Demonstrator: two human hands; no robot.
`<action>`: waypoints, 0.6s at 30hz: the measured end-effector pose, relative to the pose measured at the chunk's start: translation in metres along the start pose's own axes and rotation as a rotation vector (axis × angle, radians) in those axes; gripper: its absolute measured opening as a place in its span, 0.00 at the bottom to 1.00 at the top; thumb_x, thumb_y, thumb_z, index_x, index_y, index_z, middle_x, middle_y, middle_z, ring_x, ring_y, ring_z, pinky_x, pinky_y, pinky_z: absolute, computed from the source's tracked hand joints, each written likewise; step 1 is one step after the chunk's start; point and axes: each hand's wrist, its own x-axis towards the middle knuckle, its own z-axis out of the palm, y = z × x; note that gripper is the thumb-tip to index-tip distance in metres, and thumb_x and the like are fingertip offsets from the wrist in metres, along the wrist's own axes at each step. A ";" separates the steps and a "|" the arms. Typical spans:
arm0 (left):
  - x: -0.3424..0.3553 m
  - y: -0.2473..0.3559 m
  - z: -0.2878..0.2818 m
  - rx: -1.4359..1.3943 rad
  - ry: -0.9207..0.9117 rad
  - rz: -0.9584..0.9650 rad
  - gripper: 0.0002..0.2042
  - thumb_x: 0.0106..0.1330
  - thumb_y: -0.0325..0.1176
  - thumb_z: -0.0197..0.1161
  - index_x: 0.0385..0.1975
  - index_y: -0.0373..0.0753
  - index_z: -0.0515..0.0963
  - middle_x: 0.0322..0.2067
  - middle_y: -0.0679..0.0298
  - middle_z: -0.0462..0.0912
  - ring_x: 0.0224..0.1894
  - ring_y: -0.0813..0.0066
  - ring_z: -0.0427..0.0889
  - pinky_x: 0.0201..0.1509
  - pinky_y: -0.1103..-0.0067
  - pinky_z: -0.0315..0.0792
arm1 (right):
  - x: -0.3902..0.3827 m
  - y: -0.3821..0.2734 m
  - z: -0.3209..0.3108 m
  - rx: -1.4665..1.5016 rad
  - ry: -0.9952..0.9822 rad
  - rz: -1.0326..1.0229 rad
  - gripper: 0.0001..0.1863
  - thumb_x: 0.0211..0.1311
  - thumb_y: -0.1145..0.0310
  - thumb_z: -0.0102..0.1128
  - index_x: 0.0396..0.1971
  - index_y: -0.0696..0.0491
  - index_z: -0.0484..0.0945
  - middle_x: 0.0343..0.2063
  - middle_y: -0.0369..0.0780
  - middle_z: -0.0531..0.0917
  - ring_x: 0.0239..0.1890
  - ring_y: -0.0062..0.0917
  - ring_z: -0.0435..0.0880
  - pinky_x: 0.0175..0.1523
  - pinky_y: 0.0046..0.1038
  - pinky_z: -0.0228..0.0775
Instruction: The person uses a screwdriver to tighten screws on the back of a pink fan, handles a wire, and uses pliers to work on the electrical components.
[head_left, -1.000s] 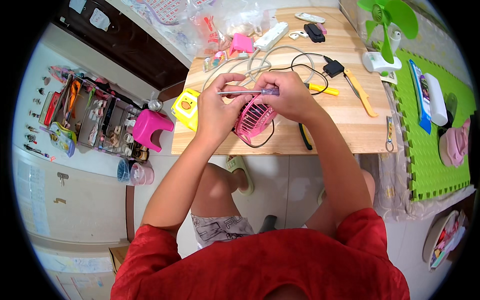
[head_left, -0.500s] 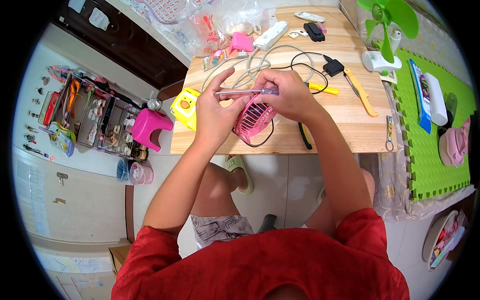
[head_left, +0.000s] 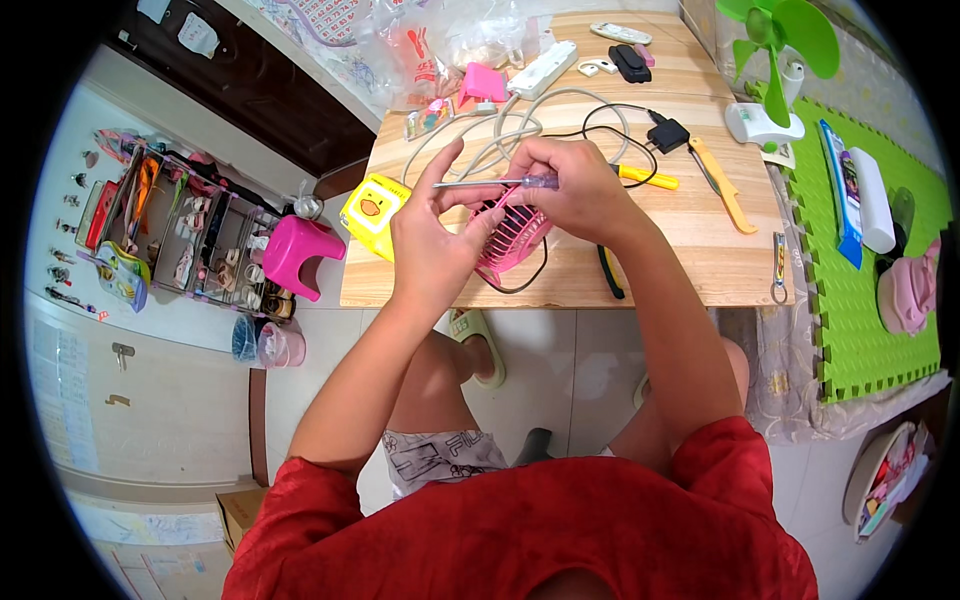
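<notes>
A small pink fan [head_left: 518, 238] with a slatted round cage is held up over the table's front edge. My left hand [head_left: 432, 240] grips its left rim, thumb on the cage and index finger raised. In my right hand [head_left: 582, 190], fingers curl round the purple handle of a screwdriver [head_left: 541, 182], and the hand also rests against the fan's upper right. The screwdriver's metal shaft points left across the top of the fan, its tip by my left fingers. A dark thin cord [head_left: 543, 268] loops below the fan. My right fingertips are partly hidden.
A yellow box with a duck face [head_left: 371, 212] stands left of my hands. Rightward lie a yellow-handled tool [head_left: 650, 178], a black adapter [head_left: 668, 133] and a yellow cutter [head_left: 722, 188]. Coiled cables and a white power strip [head_left: 542, 70] are behind; a green fan [head_left: 775, 50] stands back right.
My left hand has shifted slightly, its thumb and the fan's cage turned a little. The screwdriver stays in my right hand, almost unmoved.
</notes>
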 end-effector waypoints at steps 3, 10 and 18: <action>-0.004 0.000 0.003 0.015 0.029 0.017 0.34 0.52 0.23 0.68 0.60 0.30 0.62 0.34 0.57 0.85 0.37 0.80 0.81 0.49 0.82 0.71 | 0.000 0.001 0.000 0.017 -0.008 0.020 0.09 0.44 0.69 0.65 0.26 0.56 0.77 0.23 0.46 0.81 0.29 0.39 0.80 0.35 0.34 0.70; -0.003 0.002 0.010 -0.080 0.064 -0.021 0.34 0.54 0.22 0.68 0.62 0.32 0.61 0.33 0.60 0.84 0.33 0.83 0.79 0.42 0.84 0.73 | 0.000 0.005 0.002 0.094 0.037 0.025 0.11 0.42 0.69 0.67 0.25 0.57 0.77 0.19 0.43 0.79 0.24 0.30 0.78 0.33 0.29 0.69; -0.002 -0.004 0.009 -0.005 0.058 0.041 0.33 0.55 0.23 0.68 0.61 0.31 0.61 0.31 0.61 0.83 0.30 0.86 0.77 0.39 0.86 0.73 | -0.002 0.007 0.004 0.210 0.008 0.086 0.10 0.44 0.70 0.67 0.26 0.57 0.77 0.18 0.39 0.79 0.22 0.21 0.75 0.31 0.25 0.68</action>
